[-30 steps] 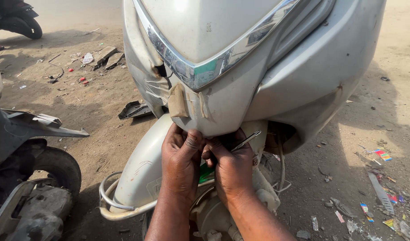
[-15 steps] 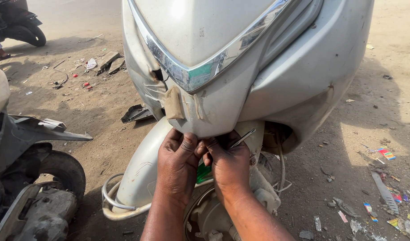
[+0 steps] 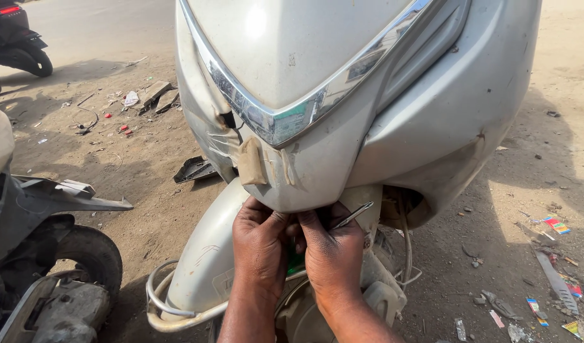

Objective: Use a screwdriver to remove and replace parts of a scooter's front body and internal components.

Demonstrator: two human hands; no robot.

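Closest to the camera, both forearms reach up from the bottom edge, and the two hands sit side by side under the pointed lower tip of a silver scooter's front panel (image 3: 317, 171). The left hand (image 3: 261, 244) has its fingers curled upward, fingertips pressed against the underside of that tip; whether it grips anything there cannot be told. The right hand (image 3: 333, 254) is closed around a thin metal tool (image 3: 352, 215), whose shiny end sticks out up and to the right, just beside the panel's edge. Between the two hands a small patch of green (image 3: 296, 262) shows, too hidden to identify. Just below and to the left curves the pale front mudguard (image 3: 206, 260), with a looped white cable (image 3: 162, 298) hanging at its lower edge. On the panel above the hands, a strip of brownish tape (image 3: 251, 162) sits beside a cracked seam, under a chrome trim band (image 3: 273, 121). At the left edge stands part of another vehicle (image 3: 44, 254) with a dark tyre. Farther off, a black plastic piece (image 3: 193, 169) lies on the sandy ground (image 3: 540, 171), with scattered litter to the right and, far at the top left, a parked motorcycle (image 3: 15, 38).
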